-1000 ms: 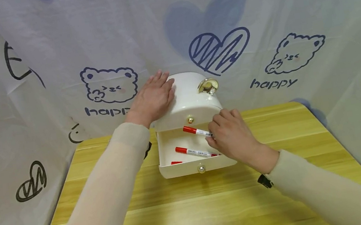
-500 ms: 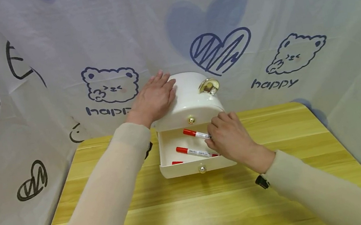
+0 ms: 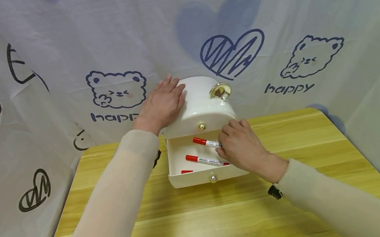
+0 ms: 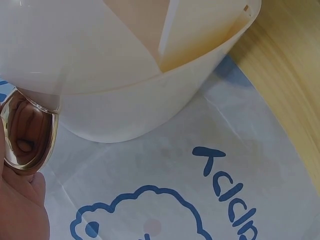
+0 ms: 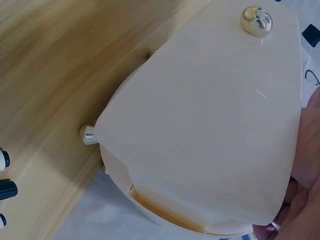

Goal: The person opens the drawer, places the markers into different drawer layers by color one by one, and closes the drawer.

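Note:
A white rounded storage box (image 3: 196,99) with gold ears stands at the table's far side, its lower drawer (image 3: 191,178) pulled out. My left hand (image 3: 162,106) rests on the box's top left, fingers extended; in the left wrist view its edge shows beside a gold ear (image 4: 27,132). With curled fingers, my right hand (image 3: 241,145) holds a red-capped marker (image 3: 206,142) over the drawer, the marker's far end hidden by the hand. Below it, another red-capped marker (image 3: 203,160) lies in the drawer. Part of one more red cap (image 3: 187,171) shows behind the drawer front.
Gold knobs sit on the drawer front (image 3: 213,178) and on the upper part (image 3: 201,127). The wooden table (image 3: 198,226) stretches out before the box. A printed white cloth (image 3: 148,27) hangs close behind it. Several dark-tipped ends (image 5: 7,189) show at the right wrist view's left edge.
My right hand has shifted slightly left, and the held marker's cap sits a little lower over the drawer. The left hand stays on the box.

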Available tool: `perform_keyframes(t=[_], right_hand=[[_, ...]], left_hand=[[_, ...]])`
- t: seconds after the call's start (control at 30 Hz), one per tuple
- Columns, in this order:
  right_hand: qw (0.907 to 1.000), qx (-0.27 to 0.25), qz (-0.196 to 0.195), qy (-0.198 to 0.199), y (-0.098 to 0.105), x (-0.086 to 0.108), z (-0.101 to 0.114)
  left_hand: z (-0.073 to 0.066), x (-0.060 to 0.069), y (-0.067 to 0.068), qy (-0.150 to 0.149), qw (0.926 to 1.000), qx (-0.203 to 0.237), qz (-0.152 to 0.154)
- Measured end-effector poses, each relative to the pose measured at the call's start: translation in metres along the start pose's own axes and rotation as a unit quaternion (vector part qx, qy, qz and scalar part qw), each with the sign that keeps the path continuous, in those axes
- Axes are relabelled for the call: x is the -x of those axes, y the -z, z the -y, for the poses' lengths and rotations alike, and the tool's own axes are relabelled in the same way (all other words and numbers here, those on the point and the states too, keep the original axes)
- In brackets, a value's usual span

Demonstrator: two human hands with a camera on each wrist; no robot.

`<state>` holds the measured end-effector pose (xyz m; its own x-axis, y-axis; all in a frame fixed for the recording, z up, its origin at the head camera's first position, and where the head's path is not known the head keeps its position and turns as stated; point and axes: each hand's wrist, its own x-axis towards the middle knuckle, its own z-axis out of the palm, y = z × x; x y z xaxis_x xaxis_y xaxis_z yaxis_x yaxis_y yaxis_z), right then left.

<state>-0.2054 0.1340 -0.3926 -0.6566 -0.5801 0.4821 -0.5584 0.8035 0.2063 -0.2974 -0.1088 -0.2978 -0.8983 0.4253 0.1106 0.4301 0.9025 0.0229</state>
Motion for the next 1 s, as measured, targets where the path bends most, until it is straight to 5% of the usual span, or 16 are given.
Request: perform_keyframes(t=[0.6,1.0], right_hand=[[0.9998,-0.007,0.012,-0.014,-0.0009,0.0012,0.0013],[0.9951,-0.023,-0.095,-0.013,-0.0045,0.0086,0.0033]], left_hand=[[0.0004,0.0006,-0.0006,0.001,0.9999,0.01,-0.003],[-0.0007,0.0004,-0.0018,0.006,0.9999,0.011,-0.007]])
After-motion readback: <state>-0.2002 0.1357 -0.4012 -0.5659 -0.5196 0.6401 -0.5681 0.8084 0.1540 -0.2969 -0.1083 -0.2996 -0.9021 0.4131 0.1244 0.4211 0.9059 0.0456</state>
